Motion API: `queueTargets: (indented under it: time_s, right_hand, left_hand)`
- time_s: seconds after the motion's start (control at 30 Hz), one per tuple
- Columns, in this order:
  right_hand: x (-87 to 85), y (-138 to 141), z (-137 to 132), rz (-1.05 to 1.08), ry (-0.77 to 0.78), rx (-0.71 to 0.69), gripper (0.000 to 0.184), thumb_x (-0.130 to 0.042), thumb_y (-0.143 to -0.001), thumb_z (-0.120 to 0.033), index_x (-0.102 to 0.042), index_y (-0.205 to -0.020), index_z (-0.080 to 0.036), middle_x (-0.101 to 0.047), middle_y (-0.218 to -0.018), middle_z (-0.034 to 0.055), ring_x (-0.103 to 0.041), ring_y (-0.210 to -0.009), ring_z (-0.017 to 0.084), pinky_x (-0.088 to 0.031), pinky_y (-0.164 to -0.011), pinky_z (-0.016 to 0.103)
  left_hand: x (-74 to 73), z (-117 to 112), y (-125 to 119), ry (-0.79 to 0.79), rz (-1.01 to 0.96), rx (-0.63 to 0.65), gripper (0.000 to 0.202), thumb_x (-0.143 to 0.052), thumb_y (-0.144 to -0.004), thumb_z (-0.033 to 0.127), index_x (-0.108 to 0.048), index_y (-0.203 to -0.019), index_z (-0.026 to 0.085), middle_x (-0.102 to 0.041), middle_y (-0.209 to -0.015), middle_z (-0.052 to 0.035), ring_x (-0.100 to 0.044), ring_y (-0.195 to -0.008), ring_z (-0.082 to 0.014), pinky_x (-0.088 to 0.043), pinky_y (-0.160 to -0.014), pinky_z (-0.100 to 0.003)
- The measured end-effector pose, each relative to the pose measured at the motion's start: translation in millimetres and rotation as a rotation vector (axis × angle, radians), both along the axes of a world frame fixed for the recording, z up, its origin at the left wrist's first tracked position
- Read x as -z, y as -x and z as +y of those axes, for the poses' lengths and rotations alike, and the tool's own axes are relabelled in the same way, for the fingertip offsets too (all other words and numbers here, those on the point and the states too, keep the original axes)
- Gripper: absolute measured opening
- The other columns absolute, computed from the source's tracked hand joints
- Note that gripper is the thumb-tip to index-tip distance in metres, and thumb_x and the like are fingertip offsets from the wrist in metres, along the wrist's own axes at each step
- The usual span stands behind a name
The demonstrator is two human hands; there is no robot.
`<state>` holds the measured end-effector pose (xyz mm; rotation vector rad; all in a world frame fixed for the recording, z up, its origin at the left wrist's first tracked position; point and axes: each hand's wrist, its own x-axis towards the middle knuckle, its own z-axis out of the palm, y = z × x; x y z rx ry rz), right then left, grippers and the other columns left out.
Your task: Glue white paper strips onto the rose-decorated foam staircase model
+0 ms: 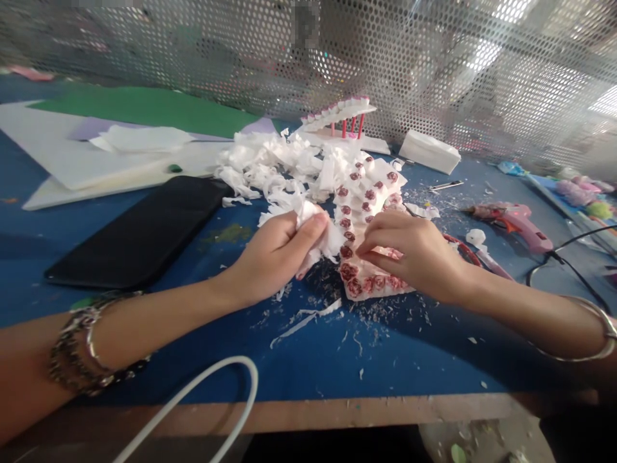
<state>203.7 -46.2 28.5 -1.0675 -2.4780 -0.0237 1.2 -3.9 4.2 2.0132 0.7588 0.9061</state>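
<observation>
My left hand (277, 254) is closed around a wad of white tissue paper (315, 228), thumb pressed on top of it. My right hand (414, 254) rests on a white craft piece (366, 199) studded with small red paper roses, its fingers pinched together at the piece's middle; what they pinch is hidden. The craft piece lies flat on the blue table (337, 347) between both hands. Behind it spreads a heap of white paper shreds (270, 161).
A black phone (144, 231) lies left of my hands. White, purple and green sheets (120, 135) are stacked at the back left. A pink glue gun (515, 222), red-handled scissors (465, 251), a tissue pack (429, 151), a small white-and-pink model (342, 116) and a perforated metal screen (385, 58) stand behind.
</observation>
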Motion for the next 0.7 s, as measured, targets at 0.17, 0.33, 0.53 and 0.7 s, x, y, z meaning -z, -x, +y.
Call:
queueTargets:
  time_s: [0.17,0.33,0.53,0.7]
  right_hand:
    - [-9.4,-6,-4,-0.009,-0.044,-0.018,0.021,-0.048,-0.086,-0.023,-0.068,-0.086,-0.014,-0.058,-0.082,0.0068,-0.050,-0.076,0.011,-0.043,-0.068,0.026]
    - [-9.9,-13,-6,-0.070,-0.077,0.012,0.024,-0.048,-0.086,-0.024,-0.069,-0.089,-0.015,-0.057,-0.088,0.0091,-0.048,-0.081,0.014,-0.042,-0.072,0.030]
    - [-1.6,-13,-4,-0.174,-0.077,0.025,0.028,-0.044,-0.088,-0.028,-0.069,-0.095,-0.018,-0.058,-0.094,0.0099,-0.048,-0.086,0.017,-0.041,-0.077,0.034]
    - [-3.5,-11,-6,-0.235,-0.046,0.042,0.030,-0.041,-0.089,-0.028,-0.068,-0.099,-0.021,-0.057,-0.097,0.0097,-0.047,-0.092,0.019,-0.039,-0.080,0.036]
  left_hand:
    - [0.2,0,1,0.006,0.022,-0.016,0.049,-0.031,-0.091,0.044,-0.046,-0.052,0.017,-0.040,-0.032,0.0051,-0.041,-0.030,-0.0023,-0.034,-0.036,-0.014]
    - [1.6,0,0,0.014,0.031,-0.019,0.048,-0.031,-0.090,0.044,-0.045,-0.052,0.018,-0.040,-0.032,0.0050,-0.040,-0.029,-0.0026,-0.033,-0.035,-0.014]
    - [-0.3,-1,-1,0.000,0.024,0.008,0.047,-0.031,-0.090,0.040,-0.045,-0.051,0.018,-0.041,-0.033,0.0049,-0.040,-0.030,-0.0021,-0.032,-0.035,-0.012]
    - [-0.7,-1,0,-0.001,0.032,0.001,0.046,-0.032,-0.090,0.040,-0.045,-0.052,0.018,-0.041,-0.034,0.0049,-0.040,-0.030,-0.0024,-0.032,-0.034,-0.012]
